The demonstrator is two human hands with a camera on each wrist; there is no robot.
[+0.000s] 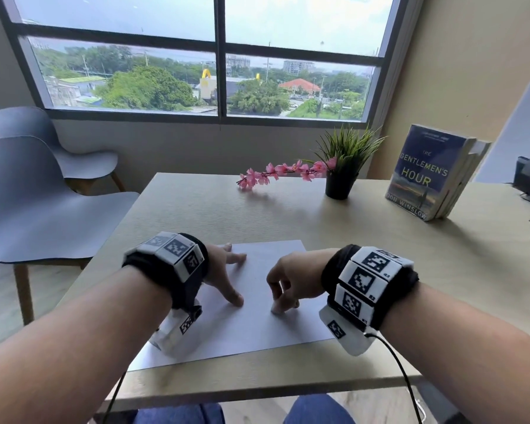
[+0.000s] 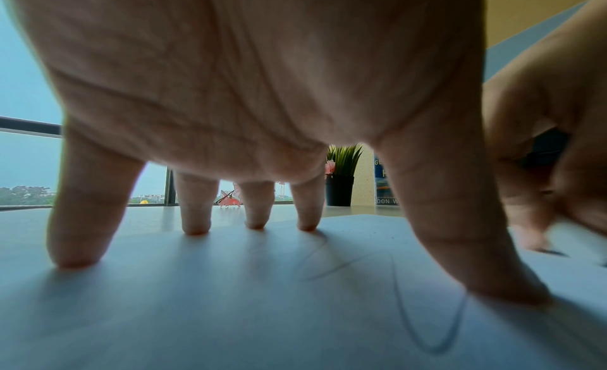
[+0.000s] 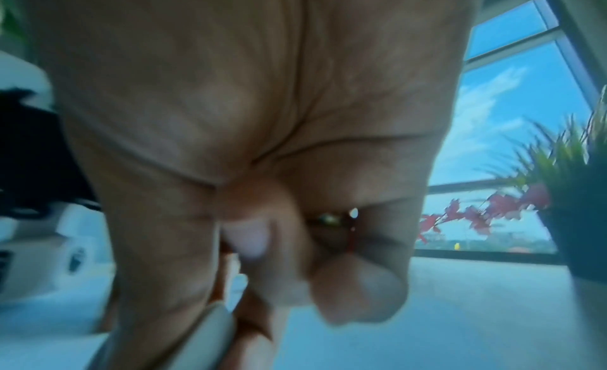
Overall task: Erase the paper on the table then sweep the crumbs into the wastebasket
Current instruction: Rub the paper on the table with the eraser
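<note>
Erasing step in hand: from the head, left hand spread flat pinning paper on desk, right hand pinching eraser tip-down; from left wrist, pencil lines remaining, needing more rubbing; from right wrist, fingers curled, blurred.

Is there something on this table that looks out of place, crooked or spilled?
Only small things. The paper lies slightly askew to the table edge, with its near left corner almost at the edge. The pink flower sprig droops sideways out of the black plant pot. Nothing looks spilled or damaged.
</note>
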